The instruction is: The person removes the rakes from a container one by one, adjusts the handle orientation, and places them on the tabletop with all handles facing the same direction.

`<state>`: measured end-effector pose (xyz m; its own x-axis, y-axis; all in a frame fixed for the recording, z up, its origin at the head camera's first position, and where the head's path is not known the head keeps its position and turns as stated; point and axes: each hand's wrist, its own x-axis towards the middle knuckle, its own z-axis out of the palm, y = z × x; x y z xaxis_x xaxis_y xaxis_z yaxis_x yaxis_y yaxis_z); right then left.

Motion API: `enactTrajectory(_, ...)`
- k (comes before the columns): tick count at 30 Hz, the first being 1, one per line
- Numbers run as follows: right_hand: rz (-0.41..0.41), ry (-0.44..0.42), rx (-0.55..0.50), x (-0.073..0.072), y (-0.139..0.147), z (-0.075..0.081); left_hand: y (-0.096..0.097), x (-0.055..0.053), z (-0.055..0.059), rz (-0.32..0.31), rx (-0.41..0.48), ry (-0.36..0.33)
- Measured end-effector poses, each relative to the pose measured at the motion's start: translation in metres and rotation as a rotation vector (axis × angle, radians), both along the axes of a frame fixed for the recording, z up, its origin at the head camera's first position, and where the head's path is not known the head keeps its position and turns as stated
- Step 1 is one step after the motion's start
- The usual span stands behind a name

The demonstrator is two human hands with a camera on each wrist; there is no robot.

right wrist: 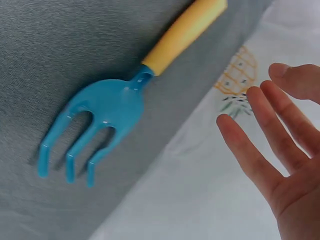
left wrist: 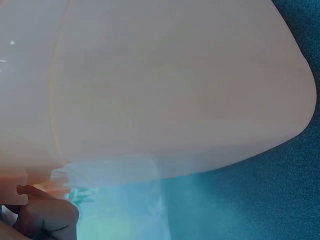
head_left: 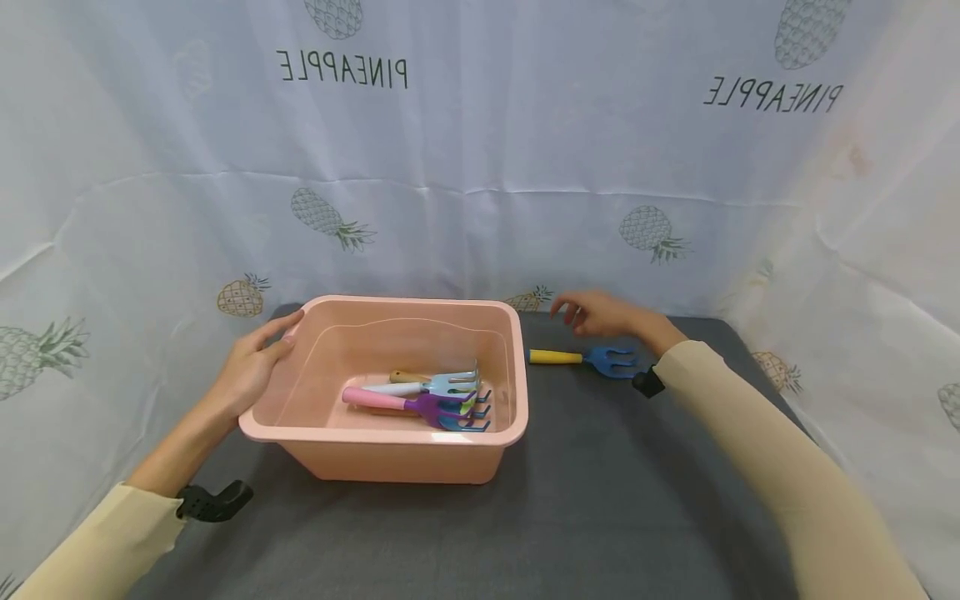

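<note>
A pink plastic basin [head_left: 405,460] stands on the dark cloth, and my left hand [head_left: 253,371] grips its left rim. Several small hand forks lie piled inside it. On top are a purple fork with a pink handle [head_left: 378,399] and a light blue fork with a white handle [head_left: 450,383]; those below are partly covered. Right of the basin, a blue hand fork with a yellow handle [right wrist: 114,102] lies flat on the cloth. My right hand [head_left: 600,314] hovers just beyond that fork, apart from it, its fingers loosely bent and holding nothing.
A white curtain [head_left: 465,133] printed with pineapples hangs behind the table and along both sides. The dark grey tablecloth [head_left: 585,500] reaches to the curtain at the back. Each wrist wears a black band [head_left: 213,502].
</note>
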<state>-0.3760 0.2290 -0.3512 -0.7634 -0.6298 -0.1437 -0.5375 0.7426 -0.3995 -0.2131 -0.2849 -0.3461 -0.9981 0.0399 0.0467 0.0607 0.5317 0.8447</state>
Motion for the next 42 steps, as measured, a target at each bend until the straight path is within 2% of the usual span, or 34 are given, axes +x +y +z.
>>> enactTrajectory(6,0.033,0.059,0.008,0.009,-0.006,0.021,0.0,0.001,0.001,-0.004,-0.009,-0.007)
enactTrajectory(12,0.057,0.082,-0.003,0.018,-0.014,0.044,-0.001,0.0,0.0,-0.003,0.007,0.001)
enactTrajectory(19,0.066,0.125,-0.016,0.034,-0.026,0.074,0.002,0.001,0.001,0.001,-0.023,0.008)
enactTrajectory(24,0.122,0.167,-0.053,0.046,-0.035,0.094,0.002,0.001,0.001,-0.003,-0.034,0.019)
enactTrajectory(31,0.14,0.19,-0.056,0.059,-0.053,0.112,0.002,0.002,0.0,-0.005,-0.036,0.019)
enactTrajectory(36,0.191,0.211,-0.034,0.063,-0.075,0.122,0.001,0.002,0.0,-0.002,-0.02,0.024)
enactTrajectory(42,0.245,0.194,-0.052,0.066,-0.105,0.132,0.0,0.002,0.0,-0.004,-0.009,0.02)
